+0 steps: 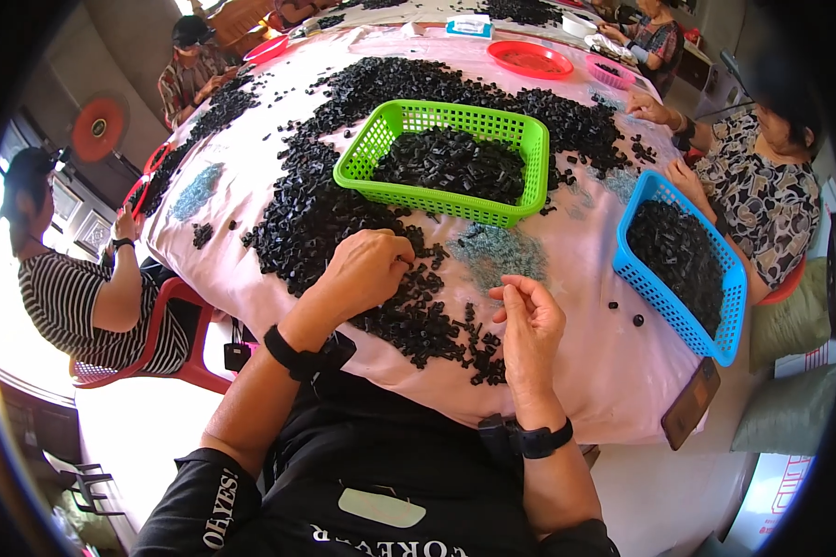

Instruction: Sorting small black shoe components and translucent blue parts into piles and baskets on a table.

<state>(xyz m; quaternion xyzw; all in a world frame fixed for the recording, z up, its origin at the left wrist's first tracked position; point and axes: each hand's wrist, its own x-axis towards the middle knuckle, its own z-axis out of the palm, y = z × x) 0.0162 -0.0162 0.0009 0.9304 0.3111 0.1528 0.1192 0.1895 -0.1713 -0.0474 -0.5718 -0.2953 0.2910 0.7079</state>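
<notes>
My left hand [367, 266] is over the edge of a large pile of small black plastic pieces [297, 227]. Its fingers are curled and pressed together; what they hold, if anything, is hidden. To its right my right hand [534, 325] is raised near a heap of small clear greenish pieces [500, 255], thumb and fingertips drawn together. Anything in that pinch is too small to make out. A strip of loose black pieces [427, 334] lies between my hands. Just beyond them stands a green plastic basket [441, 200] partly filled with black pieces.
A blue basket [636, 278] of black pieces stands at the right edge, near a phone [690, 403]. A red tray [529, 59] and a pink basket [610, 71] are farther back on the pink-covered table [604, 371]. Several people sit around it; a red chair [190, 339] is at left.
</notes>
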